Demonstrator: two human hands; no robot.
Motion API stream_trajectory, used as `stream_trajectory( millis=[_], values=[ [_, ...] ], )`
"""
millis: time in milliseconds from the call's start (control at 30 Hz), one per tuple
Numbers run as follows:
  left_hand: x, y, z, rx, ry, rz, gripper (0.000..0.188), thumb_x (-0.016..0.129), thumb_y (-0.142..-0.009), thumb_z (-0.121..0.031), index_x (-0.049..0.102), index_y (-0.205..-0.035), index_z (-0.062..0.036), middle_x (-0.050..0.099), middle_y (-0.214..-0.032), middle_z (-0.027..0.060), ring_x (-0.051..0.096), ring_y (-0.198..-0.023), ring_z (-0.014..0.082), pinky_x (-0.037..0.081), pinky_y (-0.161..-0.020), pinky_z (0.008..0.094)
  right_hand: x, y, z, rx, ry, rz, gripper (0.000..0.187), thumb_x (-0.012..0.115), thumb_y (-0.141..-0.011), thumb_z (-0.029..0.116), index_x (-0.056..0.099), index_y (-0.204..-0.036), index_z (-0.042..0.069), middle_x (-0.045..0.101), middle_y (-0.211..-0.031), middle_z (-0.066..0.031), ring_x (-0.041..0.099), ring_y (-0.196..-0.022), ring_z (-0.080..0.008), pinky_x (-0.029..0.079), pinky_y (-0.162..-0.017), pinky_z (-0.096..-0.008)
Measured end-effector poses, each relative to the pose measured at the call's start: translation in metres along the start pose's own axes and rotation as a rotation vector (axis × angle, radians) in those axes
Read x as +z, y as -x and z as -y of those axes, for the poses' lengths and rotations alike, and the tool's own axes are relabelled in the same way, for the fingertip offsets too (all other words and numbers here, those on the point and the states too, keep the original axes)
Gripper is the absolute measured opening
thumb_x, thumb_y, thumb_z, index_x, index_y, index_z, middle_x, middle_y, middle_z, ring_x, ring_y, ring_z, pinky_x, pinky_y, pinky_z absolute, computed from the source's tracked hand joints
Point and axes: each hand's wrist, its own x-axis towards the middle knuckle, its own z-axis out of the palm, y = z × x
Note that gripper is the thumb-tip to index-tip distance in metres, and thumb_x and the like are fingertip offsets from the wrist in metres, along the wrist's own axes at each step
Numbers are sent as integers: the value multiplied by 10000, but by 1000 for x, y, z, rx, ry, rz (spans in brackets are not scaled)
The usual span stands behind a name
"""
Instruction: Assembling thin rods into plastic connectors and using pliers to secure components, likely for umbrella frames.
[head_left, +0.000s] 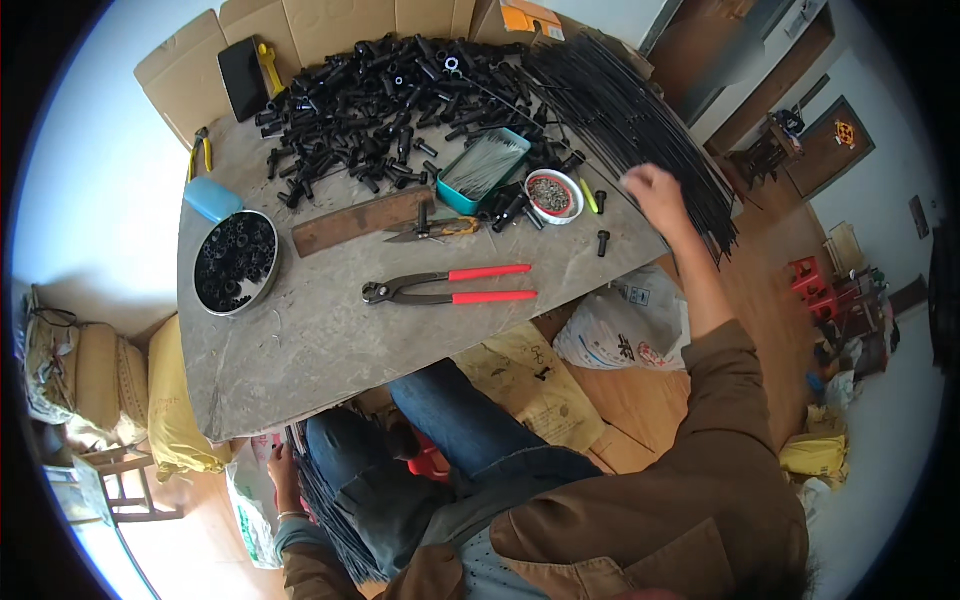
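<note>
My right hand (657, 200) is over the right edge of the table, its fingers curled together beside a pile of long thin black rods (640, 125). Whatever lies between those fingers is too small to make out. Below the table's left front corner, my left hand (283, 470) is closed near a bundle of black rods (325, 500) beside my leg; its grip is unclear. Pincers with red handles (450, 285) lie on the tabletop. Closest to my right hand are a loose black bolt-shaped part (603, 243), a yellow-green strip (588, 196) and a white bowl of small metal bits (553, 196).
A heap of black bolt-shaped parts (390, 100) covers the back of the table (330, 340). A teal tray of thin pins (485, 170), a rusty metal bar (362, 222) and scissors (435, 230) sit mid-table. At left stands a round tin (203, 285) of black rings. Sacks (630, 320) rest below.
</note>
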Motion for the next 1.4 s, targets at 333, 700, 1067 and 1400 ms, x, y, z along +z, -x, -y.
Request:
stream_trajectory(
  millis=[333,700,1067,1400],
  values=[
    [-20,33,-80,89,49,86,347,587,-875,-312,684,-1027,-15,693,-924,168,656,-916,269,477,-823,362,-34,-14,7,-101,440,17,184,570,-838,267,653,-856,104,651,-875,-135,619,-842,-352,490,-717,-455],
    [22,12,-46,-11,-39,188,364,549,-877,-324,682,-1046,-31,676,-970,212,654,-961,321,489,-840,388,-102,-219,58,-45,-298,-71,263,575,-878,254,540,-696,68,464,-542,9,371,-395,-73,258,-350,-244],
    [52,-23,-18,384,-282,265,316,490,-850,-114,640,-1119,-41,637,-1064,230,590,-1038,396,469,-896,452,8,-79,-57,207,148,84,489,760,-695,416,663,-881,-25,676,-878,-199,663,-826,-301,515,-747,-385],
    [46,-3,-37,486,-346,194,347,460,-854,-63,598,-1173,-50,622,-1102,219,609,-1011,382,487,-893,447,16,-53,10,267,478,213,757,725,-677,568,591,-1158,-2,543,-1242,-198,547,-1141,-326,464,-927,-405]
  ],
)
